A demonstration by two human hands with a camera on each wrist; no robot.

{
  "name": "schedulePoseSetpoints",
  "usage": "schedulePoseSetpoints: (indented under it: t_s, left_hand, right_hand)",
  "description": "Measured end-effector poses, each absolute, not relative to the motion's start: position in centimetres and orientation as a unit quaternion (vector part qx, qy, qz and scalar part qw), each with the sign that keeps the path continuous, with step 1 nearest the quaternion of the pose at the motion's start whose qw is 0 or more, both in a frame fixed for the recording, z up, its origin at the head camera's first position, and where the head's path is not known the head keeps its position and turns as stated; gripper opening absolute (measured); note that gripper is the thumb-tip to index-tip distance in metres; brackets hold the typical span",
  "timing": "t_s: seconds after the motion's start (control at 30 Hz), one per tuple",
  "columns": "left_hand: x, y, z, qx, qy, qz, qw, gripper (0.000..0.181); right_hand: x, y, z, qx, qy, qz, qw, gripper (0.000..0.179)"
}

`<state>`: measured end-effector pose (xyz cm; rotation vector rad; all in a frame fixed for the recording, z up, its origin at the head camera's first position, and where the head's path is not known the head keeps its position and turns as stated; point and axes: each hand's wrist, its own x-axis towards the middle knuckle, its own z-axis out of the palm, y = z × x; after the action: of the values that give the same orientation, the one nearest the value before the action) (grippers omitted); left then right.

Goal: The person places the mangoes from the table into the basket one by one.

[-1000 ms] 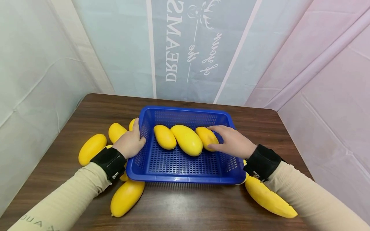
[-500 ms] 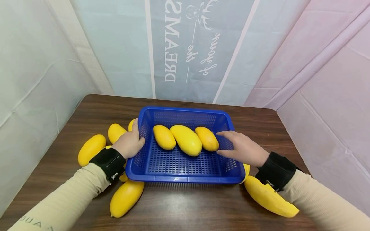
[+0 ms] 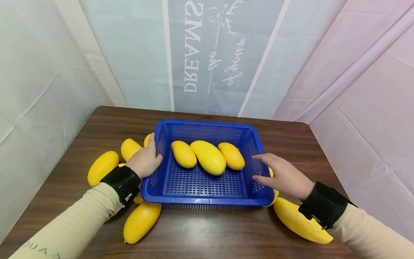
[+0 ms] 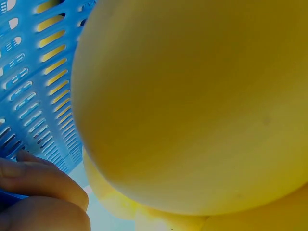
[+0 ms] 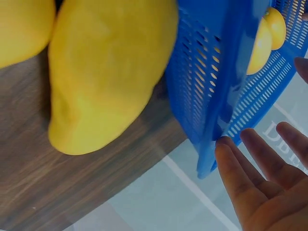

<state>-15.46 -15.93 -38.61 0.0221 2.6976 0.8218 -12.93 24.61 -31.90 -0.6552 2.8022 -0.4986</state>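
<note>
A blue perforated plastic basket (image 3: pixel 208 200) stands in the middle of the table in the head view. Inside it lie three yellow mangoes: a left one (image 3: pixel 183 154), a larger middle one (image 3: pixel 208 158) and a right one (image 3: pixel 231 156). My left hand (image 3: pixel 145 160) grips the basket's left rim; in the left wrist view its fingers (image 4: pixel 43 180) curl at the blue edge. Above the right rim hovers my right hand (image 3: pixel 286 176), holding nothing, with its fingers extended and spread apart. The right wrist view shows those fingers (image 5: pixel 264 159) by the rim.
Several mangoes lie left of the basket, among them one at the far left (image 3: pixel 103 168) and one near the front (image 3: pixel 142 223). More yellow fruit (image 3: pixel 300 219) lies to the right, partly under my right arm. A printed curtain (image 3: pixel 207 54) hangs behind the brown table (image 3: pixel 200 230).
My right hand has let go of the right mango in the basket and drawn back to the right, over the rim. The left hand has stayed on the left rim.
</note>
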Motion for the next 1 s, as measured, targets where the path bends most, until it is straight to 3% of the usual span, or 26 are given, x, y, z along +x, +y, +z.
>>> schedulePoseSetpoints:
  t_s: [0.67,1.0]
  left_hand:
    - [-15.5,-15.9,-38.5,0.01,0.945,0.287,0.157,0.084]
    - [-15.5,-15.9,-38.5,0.011,0.944,0.288,0.158,0.084]
  right_hand:
    - [-10.6,27.5,-32.4,-0.197,0.964,-0.161,0.081,0.057]
    - [-9.4,29.2,-33.7,-0.141,0.975,-0.149,0.089,0.079]
